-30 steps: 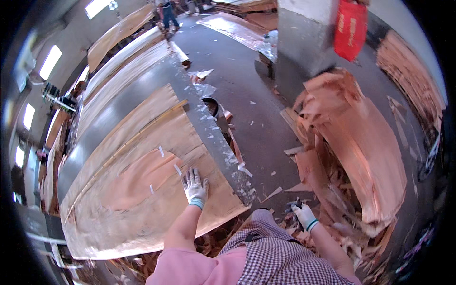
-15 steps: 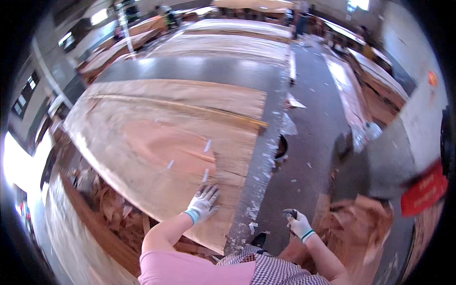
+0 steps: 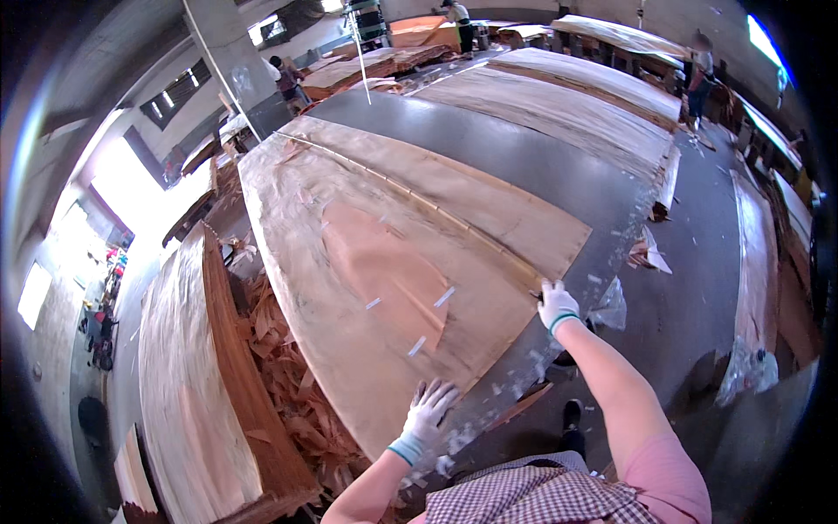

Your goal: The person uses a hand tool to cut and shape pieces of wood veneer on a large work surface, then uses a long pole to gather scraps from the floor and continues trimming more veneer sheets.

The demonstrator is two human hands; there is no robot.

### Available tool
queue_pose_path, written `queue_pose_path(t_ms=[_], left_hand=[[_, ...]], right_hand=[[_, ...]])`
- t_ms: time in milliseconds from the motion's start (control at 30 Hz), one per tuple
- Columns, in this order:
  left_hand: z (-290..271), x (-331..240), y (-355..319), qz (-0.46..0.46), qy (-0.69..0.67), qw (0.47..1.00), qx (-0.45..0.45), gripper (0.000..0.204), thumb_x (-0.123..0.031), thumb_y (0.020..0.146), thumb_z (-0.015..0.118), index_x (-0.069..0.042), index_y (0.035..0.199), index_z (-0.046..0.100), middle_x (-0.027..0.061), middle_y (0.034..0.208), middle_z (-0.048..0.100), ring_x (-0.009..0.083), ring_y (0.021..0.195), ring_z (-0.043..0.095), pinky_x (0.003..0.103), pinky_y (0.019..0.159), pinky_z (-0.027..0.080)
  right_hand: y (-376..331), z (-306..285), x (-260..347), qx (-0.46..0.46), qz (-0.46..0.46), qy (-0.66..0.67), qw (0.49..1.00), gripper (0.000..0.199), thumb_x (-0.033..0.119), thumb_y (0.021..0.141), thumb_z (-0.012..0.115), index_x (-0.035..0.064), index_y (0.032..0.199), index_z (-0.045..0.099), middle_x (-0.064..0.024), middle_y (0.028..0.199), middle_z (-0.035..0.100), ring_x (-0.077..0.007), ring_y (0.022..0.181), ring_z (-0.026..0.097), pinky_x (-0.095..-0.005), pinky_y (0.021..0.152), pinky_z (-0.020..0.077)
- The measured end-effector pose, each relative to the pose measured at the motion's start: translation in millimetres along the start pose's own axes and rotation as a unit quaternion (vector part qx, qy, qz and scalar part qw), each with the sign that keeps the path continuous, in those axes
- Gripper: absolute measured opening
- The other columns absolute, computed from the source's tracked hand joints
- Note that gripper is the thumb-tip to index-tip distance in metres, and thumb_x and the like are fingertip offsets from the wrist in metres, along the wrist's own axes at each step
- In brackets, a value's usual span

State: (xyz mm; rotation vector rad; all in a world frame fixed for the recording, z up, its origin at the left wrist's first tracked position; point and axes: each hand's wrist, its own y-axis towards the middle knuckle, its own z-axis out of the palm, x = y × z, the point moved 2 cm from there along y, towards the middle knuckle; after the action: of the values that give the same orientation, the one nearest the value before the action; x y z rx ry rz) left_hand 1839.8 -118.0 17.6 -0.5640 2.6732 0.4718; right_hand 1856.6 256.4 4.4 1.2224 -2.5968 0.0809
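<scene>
A large thin wood veneer sheet (image 3: 375,262) lies flat on a wide grey table (image 3: 524,157). It has a darker reddish patch held by short strips of white tape. My left hand (image 3: 426,410), in a white glove, rests flat on the sheet's near corner with fingers spread. My right hand (image 3: 557,304), also gloved, grips the sheet's right edge beside a long thin wooden strip (image 3: 419,203) that runs along the sheet.
A tall stack of veneer sheets (image 3: 201,375) stands at my left, with broken veneer scraps (image 3: 297,384) between it and the table. More veneer-covered tables (image 3: 567,105) stretch behind. Other people (image 3: 286,79) work at the back. A crumpled plastic bag (image 3: 609,307) lies on the floor.
My view has swung left. My right hand rose from my side to the sheet's right edge and took hold. My left hand stays on the near corner.
</scene>
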Motion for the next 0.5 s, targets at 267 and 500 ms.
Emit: queue_pose_path(t_ms=[267, 500], left_hand=[[69, -95, 127, -0.039, -0.039, 0.997, 0.059, 0.041, -0.014, 0.081, 0.056, -0.013, 0.122, 0.054, 0.0091, 0.129, 0.051, 0.0305, 0.125, 0.042, 0.051, 0.108, 0.027], [130, -123, 318, -0.073, -0.099, 0.991, 0.049, 0.036, -0.011, 0.079, 0.058, -0.009, 0.115, 0.057, 0.0114, 0.118, 0.058, 0.0314, 0.117, 0.048, 0.048, 0.105, 0.031]], right_hand=[[85, -38, -44, 0.176, -0.158, 0.069, 0.969, 0.03, 0.026, 0.076, 0.061, 0.0048, 0.098, 0.06, -0.0148, 0.087, 0.067, -0.0232, 0.081, 0.066, -0.0373, 0.072, 0.0509], [29, -91, -198, 0.343, -0.045, 0.6, 0.721, 0.015, 0.007, 0.077, 0.064, 0.0024, 0.091, 0.059, 0.0035, 0.078, 0.053, -0.0069, 0.068, 0.048, -0.0236, 0.061, 0.0412]])
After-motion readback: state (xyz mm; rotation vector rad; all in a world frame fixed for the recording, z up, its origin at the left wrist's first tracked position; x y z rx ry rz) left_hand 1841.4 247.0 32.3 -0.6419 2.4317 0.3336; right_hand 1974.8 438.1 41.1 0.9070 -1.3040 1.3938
